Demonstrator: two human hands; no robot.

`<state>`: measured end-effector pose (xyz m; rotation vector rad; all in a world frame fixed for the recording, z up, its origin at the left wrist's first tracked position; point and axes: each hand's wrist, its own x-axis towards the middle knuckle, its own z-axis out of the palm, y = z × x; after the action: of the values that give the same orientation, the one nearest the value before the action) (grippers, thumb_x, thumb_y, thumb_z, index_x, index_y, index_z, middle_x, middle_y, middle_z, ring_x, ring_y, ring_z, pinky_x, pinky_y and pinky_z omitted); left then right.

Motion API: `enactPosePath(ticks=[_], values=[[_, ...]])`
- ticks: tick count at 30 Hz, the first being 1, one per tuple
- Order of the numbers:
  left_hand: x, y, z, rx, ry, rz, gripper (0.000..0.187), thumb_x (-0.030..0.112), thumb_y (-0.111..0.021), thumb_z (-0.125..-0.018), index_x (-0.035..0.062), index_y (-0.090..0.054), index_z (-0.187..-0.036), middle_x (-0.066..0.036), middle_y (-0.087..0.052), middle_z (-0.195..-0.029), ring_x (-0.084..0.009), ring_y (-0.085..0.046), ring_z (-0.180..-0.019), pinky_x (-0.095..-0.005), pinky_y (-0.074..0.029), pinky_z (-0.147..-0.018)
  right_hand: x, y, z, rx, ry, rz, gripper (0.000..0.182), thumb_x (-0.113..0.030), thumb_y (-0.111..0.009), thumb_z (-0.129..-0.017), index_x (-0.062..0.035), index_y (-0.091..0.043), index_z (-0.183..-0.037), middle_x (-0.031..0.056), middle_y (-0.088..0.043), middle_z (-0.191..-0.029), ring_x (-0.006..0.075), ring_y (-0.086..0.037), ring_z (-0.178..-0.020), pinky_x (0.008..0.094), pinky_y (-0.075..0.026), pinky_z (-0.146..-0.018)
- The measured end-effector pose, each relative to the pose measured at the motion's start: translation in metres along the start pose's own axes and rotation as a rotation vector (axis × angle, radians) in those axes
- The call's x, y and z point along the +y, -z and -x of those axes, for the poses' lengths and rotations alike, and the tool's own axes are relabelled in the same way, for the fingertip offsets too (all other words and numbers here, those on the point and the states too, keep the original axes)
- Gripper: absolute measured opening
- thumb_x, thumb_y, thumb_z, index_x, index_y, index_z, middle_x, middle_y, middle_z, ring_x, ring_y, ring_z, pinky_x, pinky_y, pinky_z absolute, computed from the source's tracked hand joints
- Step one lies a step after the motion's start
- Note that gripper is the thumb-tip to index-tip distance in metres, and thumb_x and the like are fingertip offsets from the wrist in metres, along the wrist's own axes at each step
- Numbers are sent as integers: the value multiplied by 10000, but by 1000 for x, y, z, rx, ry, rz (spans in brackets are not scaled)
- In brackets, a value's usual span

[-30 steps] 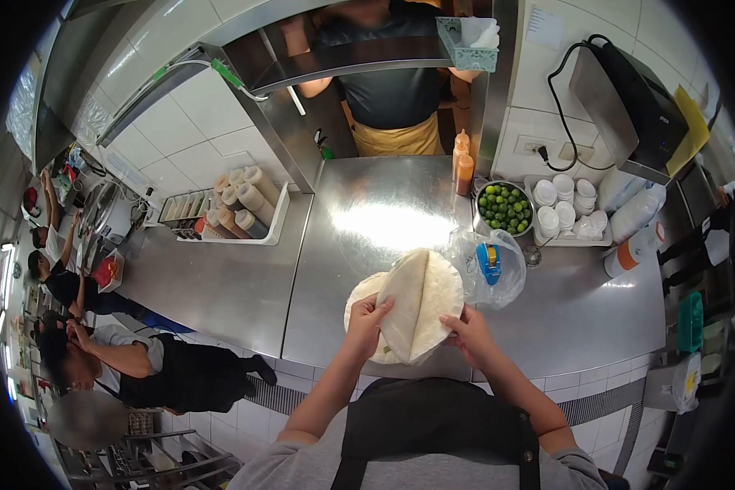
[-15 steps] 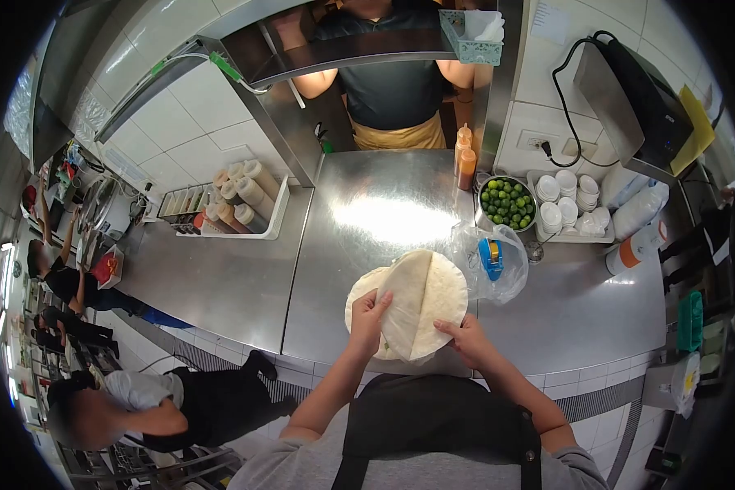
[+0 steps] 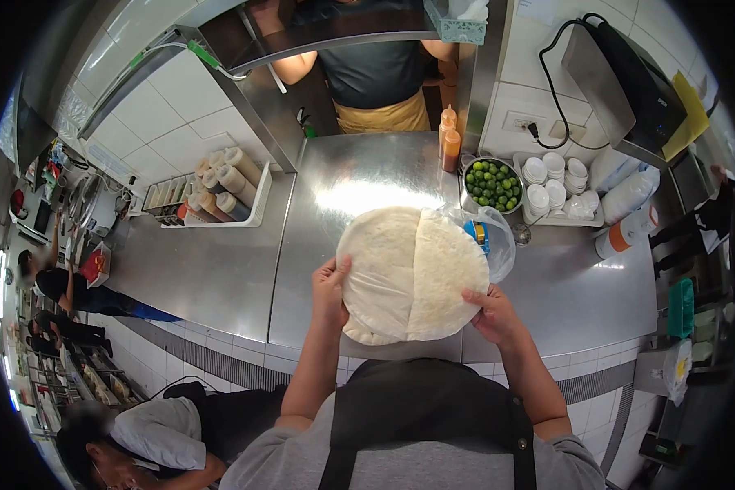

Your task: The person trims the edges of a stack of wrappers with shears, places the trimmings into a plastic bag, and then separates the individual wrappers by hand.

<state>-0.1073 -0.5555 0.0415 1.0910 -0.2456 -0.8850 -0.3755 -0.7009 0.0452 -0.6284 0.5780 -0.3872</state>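
Note:
Pale round flatbreads [image 3: 449, 278] are held up over the steel counter. A translucent plastic sheet [image 3: 377, 282] covers their left part, and its edge runs down the middle. My left hand [image 3: 331, 287] grips the left edge, thumb on top and fingers underneath. At the right edge my right hand [image 3: 492, 314] pinches the bread between thumb and fingers. Another bread edge shows below at the lower left. Just behind the bread's right side lie a clear plastic bag [image 3: 501, 249] and a blue tape dispenser [image 3: 478, 237], partly hidden.
Limes fill a bowl [image 3: 492, 185] beside orange sauce bottles [image 3: 451, 151]. White cups [image 3: 554, 181] stand in a tray at the right. A bottle rack [image 3: 261, 200] sits back left. One person [image 3: 376, 77] stands across the counter [image 3: 220, 282]; another [image 3: 159, 429] is at lower left.
The breads are now spread wider and raised, with the plastic sheet opened flatter. My hands have moved apart. The person at lower left has bent lower.

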Motion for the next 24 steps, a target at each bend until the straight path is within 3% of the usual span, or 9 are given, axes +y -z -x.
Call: enactPosePath(ticks=[10, 16, 20, 24], values=[[18, 11, -1, 12, -37, 21, 305, 181, -608, -977, -91, -630, -1113, -149, -710, -993, -197, -703, -820, -323, -592, -734, -35, 27, 24, 20, 13, 100, 391, -96, -670, -905, 52, -560, -1249, 154, -663, -1182, 223, -681, -1027, 352, -560, -888], [18, 27, -5, 38, -26, 13, 301, 182, -597, -982, -86, -630, -1113, -154, -711, -1000, -205, -710, -828, -331, -599, -735, -68, 39, 45, 53, 140, 270, 385, -100, -712, -856, 43, -613, -1200, 131, -690, -1132, 205, -683, -996, 338, -542, -872], [-12, 52, -17, 58, 50, 79, 299, 185, -583, -989, -84, -630, -1111, -161, -712, -1005, -223, -714, -851, -348, -601, -763, -91, 40, 58, 77, 171, 401, 382, -114, -728, -842, 50, -630, -1172, 127, -698, -1108, 194, -684, -973, 326, -532, -860], [-71, 82, -23, 63, 220, 86, 358, 192, -539, -1005, -92, -552, -1224, -199, -679, -1120, -284, -703, -952, -409, -589, -846, -99, 51, 61, 97, 163, 484, 380, -118, -732, -832, 61, -635, -1153, 127, -705, -1079, 195, -688, -947, 325, -535, -836]])
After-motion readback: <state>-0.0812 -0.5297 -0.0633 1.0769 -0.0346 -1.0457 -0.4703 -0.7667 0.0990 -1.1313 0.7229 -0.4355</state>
